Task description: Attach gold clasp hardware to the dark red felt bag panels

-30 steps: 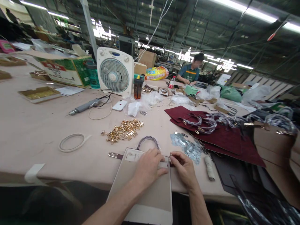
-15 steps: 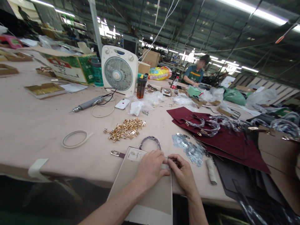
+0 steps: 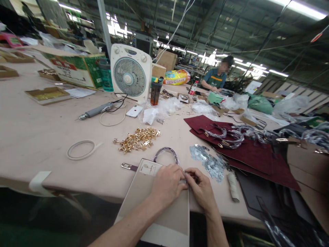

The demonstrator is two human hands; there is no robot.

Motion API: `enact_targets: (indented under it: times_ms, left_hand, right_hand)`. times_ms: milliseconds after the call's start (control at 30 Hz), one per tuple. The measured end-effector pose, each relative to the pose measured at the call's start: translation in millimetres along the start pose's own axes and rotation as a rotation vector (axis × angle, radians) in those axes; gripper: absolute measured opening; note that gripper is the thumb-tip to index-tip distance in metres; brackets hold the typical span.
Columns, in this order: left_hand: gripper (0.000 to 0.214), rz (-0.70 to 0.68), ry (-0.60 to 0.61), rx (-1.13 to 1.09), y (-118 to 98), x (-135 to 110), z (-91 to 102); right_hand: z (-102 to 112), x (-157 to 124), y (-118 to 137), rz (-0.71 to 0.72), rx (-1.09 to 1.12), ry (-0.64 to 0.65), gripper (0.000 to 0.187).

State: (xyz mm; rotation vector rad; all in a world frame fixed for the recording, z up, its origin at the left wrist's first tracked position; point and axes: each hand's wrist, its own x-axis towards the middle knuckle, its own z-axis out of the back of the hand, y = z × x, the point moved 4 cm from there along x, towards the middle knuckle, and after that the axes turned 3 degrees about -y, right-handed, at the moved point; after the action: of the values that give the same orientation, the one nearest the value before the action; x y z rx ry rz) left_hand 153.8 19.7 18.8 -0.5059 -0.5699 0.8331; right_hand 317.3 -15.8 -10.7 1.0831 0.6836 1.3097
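Note:
A beige bag panel lies over the table's near edge, a plastic-wrapped handle curving out past its far end and a metal tab at its left. My left hand presses down on the panel's top right corner, fingers curled. My right hand touches it from the right, fingertips pinched on a small metal piece at the panel's edge. A heap of gold metal fittings lies beyond, and silver plates lie to the right.
Maroon panels with wrapped handles lie right, a thread spool beside them. A tape ring, electric screwdriver, phone, fan and cartons stand further back. Another person works at the far end.
My right hand has drawn closer until it meets the left at the panel's corner. The view has shifted slightly.

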Motion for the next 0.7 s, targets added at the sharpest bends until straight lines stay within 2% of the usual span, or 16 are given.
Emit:
enact_targets:
  times_ms: [200,400,533,600,700]
  left_hand:
    - [0.020,-0.013,0.015,0.028,0,1,-1.6]
    - [0.022,0.005,0.016,0.047,-2,2,-1.1]
    - [0.021,0.000,0.013,0.050,-1,2,-2.5]
    - [0.026,-0.013,0.021,0.055,2,2,-4.0]
    - [0.046,-0.025,0.033,0.065,5,1,-6.0]
  right_hand:
    - [1,-1,-1,-0.001,0.008,-0.011,0.024]
    - [10,-7,-13,-0.041,0.072,-0.111,0.026]
    - [11,-11,-18,-0.095,0.151,-0.067,0.027]
    - [10,-11,-18,-0.107,0.169,-0.036,0.027]
    - [9,-10,-18,-0.105,0.165,-0.018,0.025]
